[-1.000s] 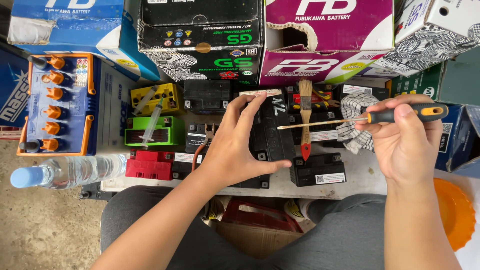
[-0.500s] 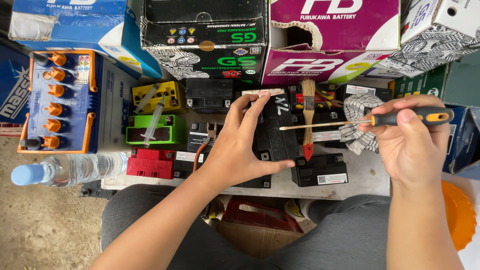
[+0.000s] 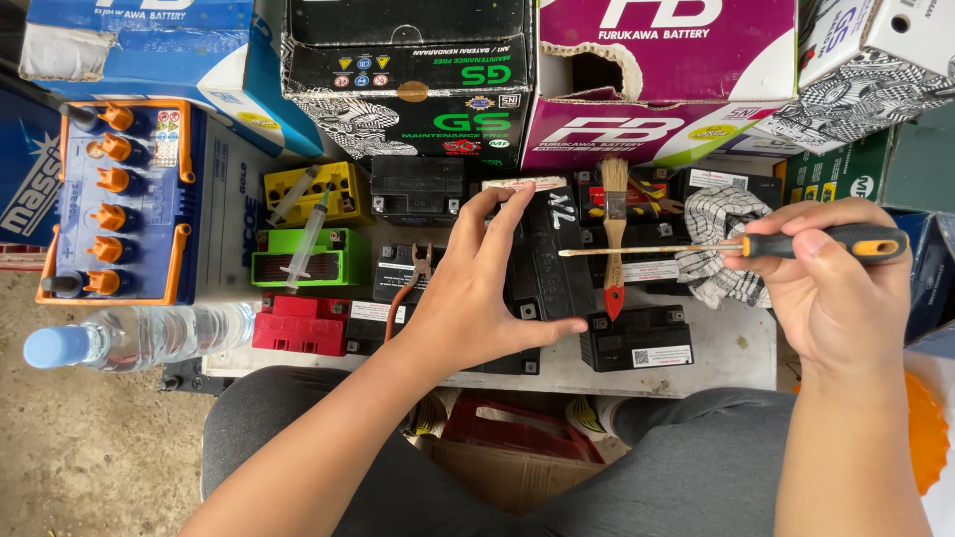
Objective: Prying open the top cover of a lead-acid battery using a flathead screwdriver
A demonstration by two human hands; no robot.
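My left hand [image 3: 487,288] grips a small black battery [image 3: 547,261] that stands on the low white table [image 3: 696,363], fingers over its top edge and thumb along its lower side. My right hand [image 3: 831,288] holds a screwdriver [image 3: 736,246] with a black and orange handle. Its long shaft points left, and the tip hangs just above the battery's right side. A paintbrush [image 3: 615,234] with a red handle lies across the batteries under the shaft.
Other small batteries cover the table: yellow [image 3: 313,194], green [image 3: 298,259], red [image 3: 298,323] and black [image 3: 637,343]. A syringe [image 3: 306,239], pliers [image 3: 413,273], a checked cloth [image 3: 721,244], a blue battery with orange caps [image 3: 124,204], a water bottle [image 3: 139,338] and cardboard boxes [image 3: 418,70] surround them.
The screwdriver has shifted a little to the right and sits more level. My left hand keeps its grip on the black battery.
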